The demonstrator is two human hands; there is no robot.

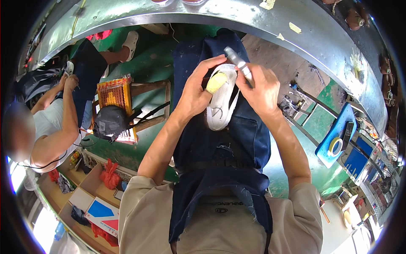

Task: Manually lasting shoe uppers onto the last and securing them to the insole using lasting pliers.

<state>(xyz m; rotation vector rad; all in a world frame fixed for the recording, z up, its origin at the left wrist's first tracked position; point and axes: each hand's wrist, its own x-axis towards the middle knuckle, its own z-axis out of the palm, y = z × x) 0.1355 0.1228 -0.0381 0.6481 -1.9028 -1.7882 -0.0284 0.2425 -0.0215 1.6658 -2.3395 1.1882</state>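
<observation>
In my left hand (198,91) is a white shoe (220,108), held over my lap with its rounded end toward me. The fingers wrap its left side, and a yellow piece (216,83), seemingly a thumb cover, presses on the shoe. My right hand (260,86) is closed around a silver-grey marker-like stick (237,59) with a whitish lower end, tilted up and to the left. Its fingertips are at the right side of the shoe. Where the lower end of the stick touches, I cannot tell. A dark apron (198,152) covers my lap beneath the shoe.
A metal worktable (237,15) curves across the far side. To the left, a co-worker (55,118) sits near a stool with a beaded seat (114,97) and a black bag (111,120). A blue board (334,142) with a tape roll (336,146) lies right; a compartmented wooden box (91,180) stands lower left.
</observation>
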